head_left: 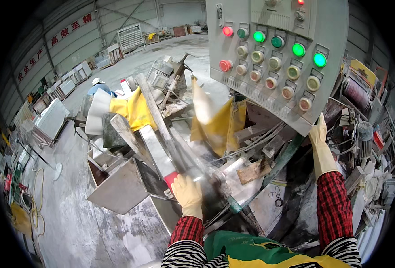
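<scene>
My left hand [187, 193], in a pale rubber glove, rests flat on a wet grey stone strip [159, 154] beside a small red piece [171, 178] on the cutting machine bed. My right hand [321, 145], also gloved, reaches up with fingers together and touches the lower right edge of a grey control panel [233, 76] covered with several round red, green and cream buttons. Both forearms wear red plaid sleeves over striped cuffs. Neither hand grips anything.
Yellow splash curtains [139, 109] hang over the machine. A metal trough [117, 187] sits at lower left. Cables [251, 143] run under the panel. A person in a white hard hat [98, 85] works farther back. Stone slabs [50, 120] are stacked at left. Rollers and motors [363, 129] crowd the right.
</scene>
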A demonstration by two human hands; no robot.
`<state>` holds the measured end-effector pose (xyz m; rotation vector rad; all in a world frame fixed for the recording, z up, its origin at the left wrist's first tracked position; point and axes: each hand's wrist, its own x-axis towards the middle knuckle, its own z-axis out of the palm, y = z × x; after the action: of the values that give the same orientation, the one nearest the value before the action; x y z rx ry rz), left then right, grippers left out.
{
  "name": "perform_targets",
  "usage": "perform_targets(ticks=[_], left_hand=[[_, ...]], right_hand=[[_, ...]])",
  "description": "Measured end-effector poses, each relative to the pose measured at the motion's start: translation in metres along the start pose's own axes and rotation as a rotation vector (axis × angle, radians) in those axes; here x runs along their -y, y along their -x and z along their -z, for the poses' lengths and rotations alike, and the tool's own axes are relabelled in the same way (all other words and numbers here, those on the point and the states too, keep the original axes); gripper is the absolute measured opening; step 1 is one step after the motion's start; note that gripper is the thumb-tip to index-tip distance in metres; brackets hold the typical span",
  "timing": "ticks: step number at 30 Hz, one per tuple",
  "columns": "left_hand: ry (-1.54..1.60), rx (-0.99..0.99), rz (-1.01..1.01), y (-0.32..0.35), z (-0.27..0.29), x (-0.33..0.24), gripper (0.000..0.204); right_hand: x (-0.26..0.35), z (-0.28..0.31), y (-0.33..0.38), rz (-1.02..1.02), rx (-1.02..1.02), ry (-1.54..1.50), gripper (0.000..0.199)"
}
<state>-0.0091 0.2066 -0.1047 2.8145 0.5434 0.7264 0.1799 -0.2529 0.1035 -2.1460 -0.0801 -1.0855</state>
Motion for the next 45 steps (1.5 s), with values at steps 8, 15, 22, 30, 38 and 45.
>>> perform_targets(ticks=[8,15,22,30,38,45], left_hand=[[-0.074,-0.139,-0.197,0.0,0.007,-0.013,0.034],[-0.071,0.104,-0.153,0.015,-0.006,-0.016,0.055],[-0.016,0.148,-0.223,0.008,0.004,-0.008,0.057],[-0.03,0.175,-0.016,-0.068,0.029,0.004,0.079],[-0.236,0.076,-0.119,-0.07,-0.035,0.068,0.07],[-0.346,-0.087,-0.417,-0.069,-0.08,0.092,0.075]], right_hand=[[0.028,0.019,-0.002,-0.182,0.071,-0.038,0.051],[0.0,0.013,-0.01,-0.106,0.059,0.196,0.048],[0.017,0.013,-0.006,-0.165,0.06,0.147,0.054],[0.008,0.018,0.002,-0.284,0.052,0.171,0.051],[-0.038,0.077,0.067,0.091,-0.14,0.19,0.064],[-0.145,0.06,0.091,-0.237,-0.01,-0.28,0.069]])
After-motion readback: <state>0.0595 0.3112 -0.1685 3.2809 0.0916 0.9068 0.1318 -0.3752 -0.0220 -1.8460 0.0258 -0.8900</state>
